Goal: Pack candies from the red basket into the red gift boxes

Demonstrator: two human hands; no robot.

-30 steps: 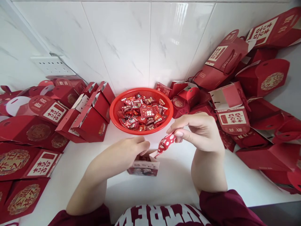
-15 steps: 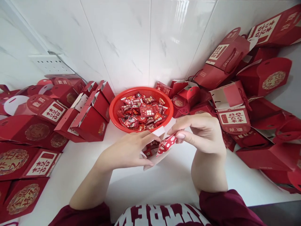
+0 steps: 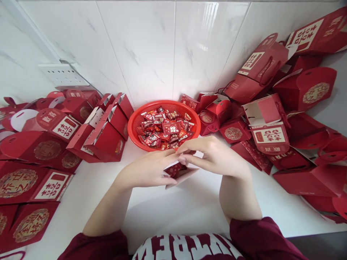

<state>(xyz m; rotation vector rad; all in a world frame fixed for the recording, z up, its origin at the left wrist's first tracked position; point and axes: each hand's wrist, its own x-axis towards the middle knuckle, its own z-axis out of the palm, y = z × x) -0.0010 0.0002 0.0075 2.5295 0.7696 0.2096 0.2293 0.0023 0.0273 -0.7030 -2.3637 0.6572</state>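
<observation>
My left hand grips the left side of a small open box, whose pale inside faces up toward me. Red wrapped candies lie in it. Over the box's opening, my right hand has its fingers bent down and pressed together near the candies; whatever they hold, if anything, is hidden. Just behind both hands stands a red oval basket filled with wrapped candies.
Red paper boxes stand at the left, beside more decorated ones. Many red boxes are piled up on the right. A white tiled wall with a socket strip rises behind the white table.
My right hand has moved left and over the box. The red dotted candy packet it held is no longer seen between its fingers. The view has shifted slightly.
</observation>
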